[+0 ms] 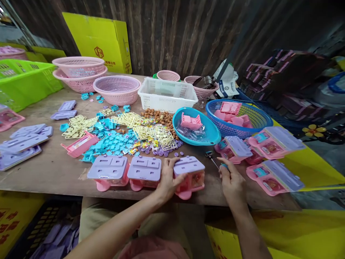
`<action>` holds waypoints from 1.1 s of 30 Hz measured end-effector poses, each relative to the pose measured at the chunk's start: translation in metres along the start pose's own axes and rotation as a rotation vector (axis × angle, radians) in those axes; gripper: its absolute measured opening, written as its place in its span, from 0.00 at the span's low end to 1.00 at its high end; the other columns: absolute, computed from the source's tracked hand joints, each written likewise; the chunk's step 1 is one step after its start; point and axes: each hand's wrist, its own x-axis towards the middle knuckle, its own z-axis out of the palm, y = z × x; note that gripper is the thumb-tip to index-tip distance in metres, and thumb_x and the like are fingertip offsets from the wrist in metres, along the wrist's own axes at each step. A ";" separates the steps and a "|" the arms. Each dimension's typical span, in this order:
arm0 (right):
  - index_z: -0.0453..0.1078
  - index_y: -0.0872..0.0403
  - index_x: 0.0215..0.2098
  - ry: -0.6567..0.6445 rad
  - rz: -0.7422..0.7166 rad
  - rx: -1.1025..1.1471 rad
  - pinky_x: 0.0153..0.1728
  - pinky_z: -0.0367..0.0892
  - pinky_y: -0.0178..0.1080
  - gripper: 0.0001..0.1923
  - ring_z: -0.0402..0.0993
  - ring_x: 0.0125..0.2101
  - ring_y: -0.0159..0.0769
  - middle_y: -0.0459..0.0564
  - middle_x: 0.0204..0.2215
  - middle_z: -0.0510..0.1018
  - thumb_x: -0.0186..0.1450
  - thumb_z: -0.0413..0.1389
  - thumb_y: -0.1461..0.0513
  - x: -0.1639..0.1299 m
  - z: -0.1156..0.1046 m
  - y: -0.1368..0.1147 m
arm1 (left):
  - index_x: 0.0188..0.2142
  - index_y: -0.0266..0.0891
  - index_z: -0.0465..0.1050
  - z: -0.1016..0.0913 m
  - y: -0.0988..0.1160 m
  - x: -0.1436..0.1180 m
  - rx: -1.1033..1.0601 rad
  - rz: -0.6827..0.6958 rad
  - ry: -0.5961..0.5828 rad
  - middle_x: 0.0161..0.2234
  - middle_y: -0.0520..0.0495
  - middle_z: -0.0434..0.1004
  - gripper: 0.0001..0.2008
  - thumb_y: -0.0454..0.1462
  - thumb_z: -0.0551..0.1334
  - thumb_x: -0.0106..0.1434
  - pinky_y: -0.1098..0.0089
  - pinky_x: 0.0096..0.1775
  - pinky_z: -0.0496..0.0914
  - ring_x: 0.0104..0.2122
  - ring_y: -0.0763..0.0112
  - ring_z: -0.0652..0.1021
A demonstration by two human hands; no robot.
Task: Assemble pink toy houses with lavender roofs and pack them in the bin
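Gripping a pink plastic toy house with a lilac roof point(189, 176) at the wooden table's point(54, 172) near edge, the left hand point(167, 178) is curled around it; a thin metal screwdriver point(212, 160) is pinched by the right hand point(231, 180).

The yellow carton point(101, 39) bears a hexagonal "JH" logo. Small characters printed beside it are too blurred to read

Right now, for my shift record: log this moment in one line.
left hand: grips toy house | right hand: holds screwdriver | on: table
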 end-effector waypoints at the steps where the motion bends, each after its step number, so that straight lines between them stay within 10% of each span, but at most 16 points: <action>1: 0.64 0.54 0.45 -0.015 0.054 0.078 0.24 0.65 0.34 0.15 0.71 0.21 0.34 0.46 0.23 0.74 0.64 0.45 0.56 -0.010 -0.005 -0.011 | 0.50 0.36 0.63 0.003 0.000 0.003 -0.009 -0.025 0.035 0.42 0.43 0.61 0.20 0.39 0.58 0.59 0.57 0.49 0.65 0.44 0.61 0.69; 7: 0.67 0.53 0.28 -0.231 0.154 0.333 0.18 0.61 0.31 0.12 0.67 0.15 0.30 0.42 0.15 0.70 0.62 0.53 0.53 -0.051 0.016 -0.058 | 0.50 0.36 0.65 0.011 0.001 0.011 0.009 -0.058 0.061 0.41 0.43 0.63 0.19 0.42 0.54 0.62 0.59 0.48 0.65 0.43 0.62 0.70; 15: 0.68 0.54 0.28 -0.045 -0.166 -0.037 0.29 0.63 0.36 0.17 0.72 0.26 0.36 0.52 0.26 0.77 0.68 0.41 0.60 -0.053 0.046 -0.053 | 0.49 0.36 0.65 0.012 -0.001 0.011 -0.080 -0.015 0.067 0.46 0.41 0.68 0.17 0.41 0.54 0.62 0.61 0.51 0.64 0.48 0.63 0.70; 33: 0.61 0.51 0.25 -0.041 -0.267 -0.328 0.25 0.58 0.35 0.14 0.68 0.23 0.36 0.49 0.20 0.71 0.64 0.40 0.68 -0.058 0.050 -0.064 | 0.49 0.38 0.64 0.016 0.003 0.003 -0.070 -0.016 0.036 0.42 0.43 0.64 0.18 0.42 0.57 0.61 0.60 0.48 0.66 0.45 0.61 0.71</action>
